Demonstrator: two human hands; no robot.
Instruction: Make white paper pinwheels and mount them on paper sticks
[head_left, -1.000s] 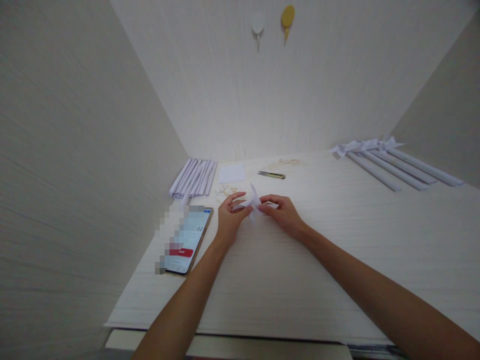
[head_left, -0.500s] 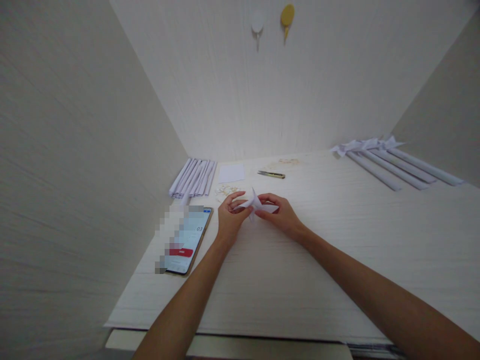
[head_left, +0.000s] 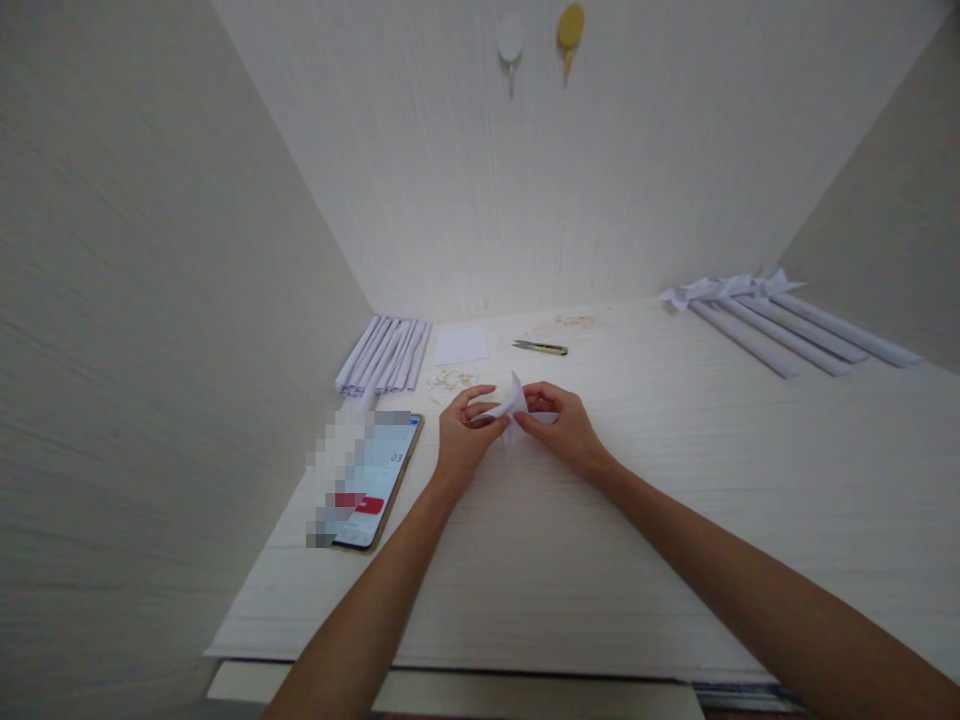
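Between both hands is a white paper pinwheel (head_left: pixel 513 400), its pointed blades sticking out and one tip rising upward. My left hand (head_left: pixel 465 435) pinches its left side with thumb and fingers, the index finger stretched above the paper. From the other side, my right hand (head_left: pixel 561 425) grips it with the thumb near the centre and the fingers behind a blade. The fingers hide part of the paper. Just beyond my left hand lies a scatter of small yellowish and white bits (head_left: pixel 451 380), too small to name.
Rolled paper sticks (head_left: pixel 382 355) lie at the back left, beside a white paper sheet (head_left: pixel 460 346). Thread snips (head_left: pixel 540 347) rest near the back wall. A phone (head_left: pixel 375 480) lies left of my arm. Paper pinwheels on sticks (head_left: pixel 780 325) lie at the back right. Two hooks (head_left: pixel 570 28) are on the wall.
The pinwheel has turned slightly in my fingers, and its upright blade now shows more broadly. My right fingers have shifted a little on the paper. The view has moved slightly.
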